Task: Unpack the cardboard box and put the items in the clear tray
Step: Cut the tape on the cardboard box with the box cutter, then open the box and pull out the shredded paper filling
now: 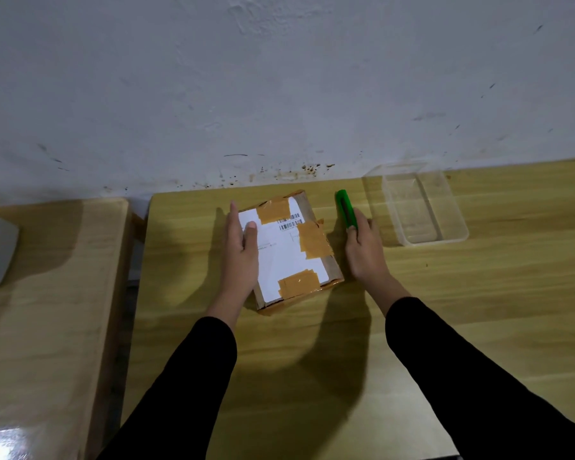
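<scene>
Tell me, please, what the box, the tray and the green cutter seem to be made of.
Box: brown cardboard, matte, under glossy tan tape and a white paper label. Tray: clear plastic, see-through walls. Cutter: smooth green casing, probably plastic.

Label (281, 257) print unreadable; cutter (345, 210) lower end hidden under right hand (365, 254).

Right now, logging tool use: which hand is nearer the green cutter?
Right. The right hand touches the near end of the green cutter; the left hand rests on the opposite side of the cardboard box.
</scene>
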### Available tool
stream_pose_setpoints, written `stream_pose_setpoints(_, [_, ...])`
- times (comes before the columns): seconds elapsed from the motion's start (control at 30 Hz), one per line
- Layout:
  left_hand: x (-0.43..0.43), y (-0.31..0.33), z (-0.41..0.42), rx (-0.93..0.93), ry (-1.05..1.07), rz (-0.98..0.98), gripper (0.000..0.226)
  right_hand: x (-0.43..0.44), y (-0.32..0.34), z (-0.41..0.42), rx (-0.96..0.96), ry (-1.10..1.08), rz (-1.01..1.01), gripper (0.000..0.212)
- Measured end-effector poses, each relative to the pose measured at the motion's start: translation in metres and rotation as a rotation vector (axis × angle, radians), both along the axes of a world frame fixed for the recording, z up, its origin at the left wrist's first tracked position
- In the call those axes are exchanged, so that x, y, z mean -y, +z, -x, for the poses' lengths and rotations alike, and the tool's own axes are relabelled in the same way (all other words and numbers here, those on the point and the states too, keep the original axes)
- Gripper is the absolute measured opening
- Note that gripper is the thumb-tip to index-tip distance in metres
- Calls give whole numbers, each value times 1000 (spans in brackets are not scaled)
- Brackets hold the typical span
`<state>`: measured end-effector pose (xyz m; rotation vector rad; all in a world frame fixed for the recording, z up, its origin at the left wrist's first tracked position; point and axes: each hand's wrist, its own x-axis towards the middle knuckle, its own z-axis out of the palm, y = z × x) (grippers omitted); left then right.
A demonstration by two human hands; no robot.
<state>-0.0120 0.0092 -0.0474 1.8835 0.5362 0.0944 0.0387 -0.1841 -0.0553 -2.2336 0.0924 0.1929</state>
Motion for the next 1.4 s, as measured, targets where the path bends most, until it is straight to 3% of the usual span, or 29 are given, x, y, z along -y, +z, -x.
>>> stream_pose_setpoints(0.3, [-6,-4,-4,-27,-49,34,53,-10,-10,-14,6,6,179,44])
stream_pose_setpoints(0.57, [-6,-1,-4,1,-77,62,56,-9,-4,-22,24,-181,157,35])
stream_pose_setpoints(0.93, [-8,0,-9,1,-184,112,57,-9,-2,-30,-2,-207,193,34])
stream_pose_setpoints(1.07, [-10,2,-10,12,-203,112,59,-11,9,-16,134,-220,138,35])
stream_pose_setpoints(1.2, [-11,6,1,21,-104,156,60,-20,32,-13,308,5,-30,30])
stream_pose_setpoints(1.3, [-8,10,34,20,-9,202,56,-25,43,-26,148,294,-69,34])
stream_pose_setpoints(1.4, [7,12,83,19,18,174,51,-23,43,-29,-12,382,-60,36])
